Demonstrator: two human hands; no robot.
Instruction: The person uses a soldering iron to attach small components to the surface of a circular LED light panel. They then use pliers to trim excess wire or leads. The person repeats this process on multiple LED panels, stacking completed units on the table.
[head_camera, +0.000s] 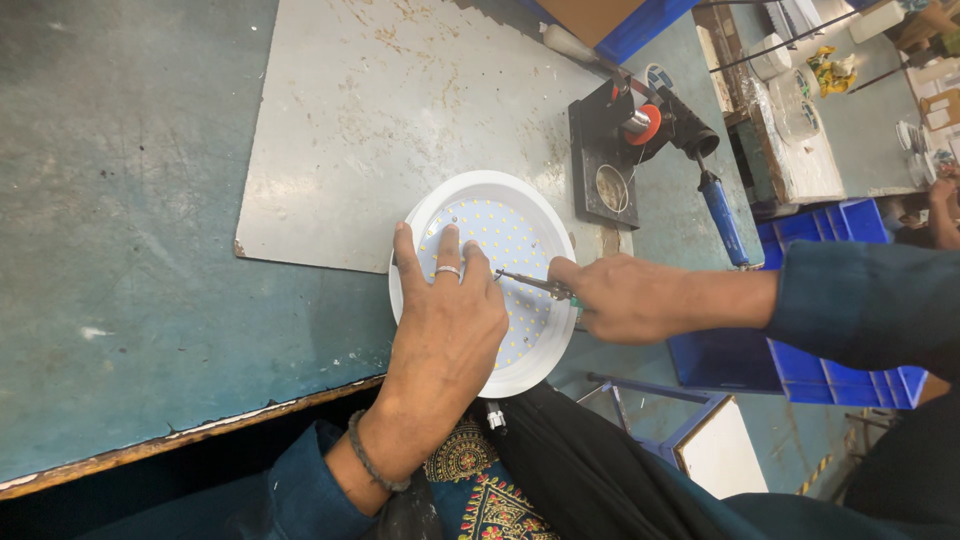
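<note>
While left hand (450, 320) lies flat on lamp (520, 235) — right hand (615, 298) fingers grip screwdriver (530, 284).

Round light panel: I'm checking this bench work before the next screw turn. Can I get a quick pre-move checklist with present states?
1. Left hand flat on the round light panel, steadying it: ok.
2. Right hand grips the screwdriver: ok.
3. Screwdriver tip seated in a screw: cannot tell, too small.
4. Panel fully on the bench: not ok, it overhangs the edge.
5. Soldering iron lies apart from both hands: ok.
</note>
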